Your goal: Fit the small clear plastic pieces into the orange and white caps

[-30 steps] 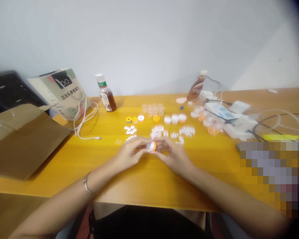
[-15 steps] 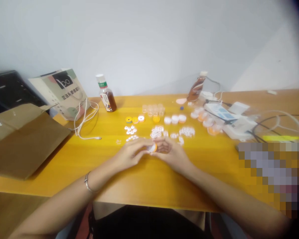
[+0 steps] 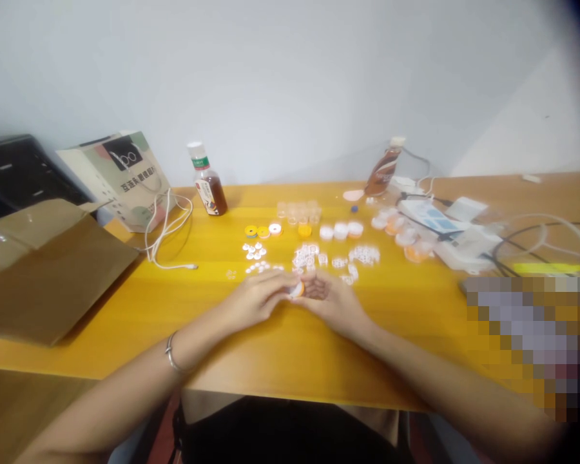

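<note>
Both of my hands meet over the middle of the yellow table (image 3: 280,348). My left hand (image 3: 254,299) pinches a small round white and orange cap (image 3: 297,289) at its fingertips. My right hand (image 3: 331,298) is curled with its fingers closed right beside that cap, touching it; what else lies in its palm I cannot make out. Just beyond the hands lie several small white ring-shaped parts (image 3: 309,254) and a few yellow and orange rings (image 3: 262,231). A silver bracelet (image 3: 171,354) sits on my left wrist.
A tea bottle (image 3: 209,181) and a second bottle (image 3: 383,169) stand at the back. A paper bag (image 3: 123,177) with a white cable (image 3: 167,225), and a cardboard box (image 3: 43,270) are on the left. White devices and cables (image 3: 464,235) crowd the right side.
My hands have drawn slightly closer together around the cap, the right fingers curling in more. The view has shifted a little; nothing else on the table moved.
</note>
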A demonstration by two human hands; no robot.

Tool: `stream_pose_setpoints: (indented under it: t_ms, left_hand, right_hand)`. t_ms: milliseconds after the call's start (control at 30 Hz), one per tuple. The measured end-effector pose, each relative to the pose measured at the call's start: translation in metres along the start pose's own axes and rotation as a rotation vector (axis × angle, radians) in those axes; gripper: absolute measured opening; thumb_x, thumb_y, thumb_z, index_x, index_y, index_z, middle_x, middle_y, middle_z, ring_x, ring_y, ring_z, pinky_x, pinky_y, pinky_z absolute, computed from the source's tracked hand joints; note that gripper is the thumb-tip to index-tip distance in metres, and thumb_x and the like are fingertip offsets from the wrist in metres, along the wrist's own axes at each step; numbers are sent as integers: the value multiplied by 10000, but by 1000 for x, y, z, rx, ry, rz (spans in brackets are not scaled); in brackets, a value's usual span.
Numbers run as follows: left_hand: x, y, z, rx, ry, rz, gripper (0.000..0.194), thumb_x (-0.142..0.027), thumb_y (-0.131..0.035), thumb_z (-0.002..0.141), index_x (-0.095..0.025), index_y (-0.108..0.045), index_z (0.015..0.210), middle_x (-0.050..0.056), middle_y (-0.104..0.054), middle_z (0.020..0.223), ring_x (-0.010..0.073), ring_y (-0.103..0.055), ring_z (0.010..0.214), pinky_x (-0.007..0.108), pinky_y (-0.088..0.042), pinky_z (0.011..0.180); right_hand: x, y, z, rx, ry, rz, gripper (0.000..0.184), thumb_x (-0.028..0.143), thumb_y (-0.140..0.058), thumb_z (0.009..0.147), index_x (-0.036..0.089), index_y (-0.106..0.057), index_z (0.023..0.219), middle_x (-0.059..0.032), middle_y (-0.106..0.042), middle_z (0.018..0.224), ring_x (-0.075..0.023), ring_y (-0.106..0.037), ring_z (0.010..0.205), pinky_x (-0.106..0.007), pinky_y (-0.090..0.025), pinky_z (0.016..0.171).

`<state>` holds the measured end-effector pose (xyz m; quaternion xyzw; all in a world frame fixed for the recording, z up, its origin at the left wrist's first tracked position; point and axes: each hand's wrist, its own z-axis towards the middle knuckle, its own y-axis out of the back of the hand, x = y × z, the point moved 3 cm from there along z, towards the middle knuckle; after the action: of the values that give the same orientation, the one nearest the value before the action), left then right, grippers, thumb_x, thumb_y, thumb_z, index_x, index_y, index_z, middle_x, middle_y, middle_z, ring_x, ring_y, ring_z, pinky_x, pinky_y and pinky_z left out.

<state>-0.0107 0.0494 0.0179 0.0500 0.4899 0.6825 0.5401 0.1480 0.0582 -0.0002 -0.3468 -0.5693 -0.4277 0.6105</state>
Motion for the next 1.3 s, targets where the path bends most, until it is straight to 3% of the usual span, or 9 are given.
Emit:
stream_pose_setpoints:
  t_ms: [200, 367, 600, 767, 1033, 1300]
  left_hand:
    - [-4, 6, 3, 67, 12, 22, 303, -184, -493, 852, -181, -531, 1153, 99, -612, 1060, 180, -573, 975, 363, -481, 857]
    - [-4, 8, 7, 37, 78, 15, 347, -253, -521, 844, -198, -528, 1186, 92, -587, 1035, 175, -555, 953, 347, -464, 840]
    - [-3, 5, 5, 20, 77, 33, 385, -322, -552, 824, -209, -520, 1191, 79, -614, 935, 172, -558, 854, 332, -462, 762]
    - [-4, 3, 5, 9, 78, -52, 209, -265, -521, 848, -185, -624, 1011, 74, -634, 957, 157, -571, 883, 315, -455, 799]
    - [-5, -1, 4, 131, 203, -66, 162, -274, -529, 835, -155, -639, 842, 49, -626, 803, 139, -570, 765, 281, -455, 714]
    - [-15, -6, 2, 168, 142, 47, 158, -239, -485, 853, -154, -618, 859, 57, -609, 833, 151, -544, 806, 284, -436, 736]
  right_hand:
    - [-2, 2, 6, 53, -96, 63, 332, 281, -763, 574, 165, -586, 829, -23, -673, 804, -129, -637, 733, -335, -513, 801]
    - [-1, 4, 10, 159, -112, 159, 320, 251, -716, 644, 178, -595, 931, -30, -670, 915, -130, -632, 851, -334, -471, 879]
    - [-4, 9, 9, 125, -140, 152, 268, 321, -643, 741, 176, -564, 952, -1, -654, 723, -109, -627, 665, -294, -513, 726]
    - [-1, 10, 7, 143, -184, 115, 304, 321, -643, 743, 187, -495, 971, 11, -656, 678, -111, -625, 633, -289, -499, 686]
    - [-2, 3, 2, 250, -203, 166, 330, 307, -666, 720, 221, -396, 889, 60, -606, 641, -94, -603, 621, -258, -475, 648]
    - [2, 5, 0, 399, -220, 50, 300, 377, -617, 749, 214, -421, 908, 34, -608, 692, -100, -580, 645, -273, -460, 679]
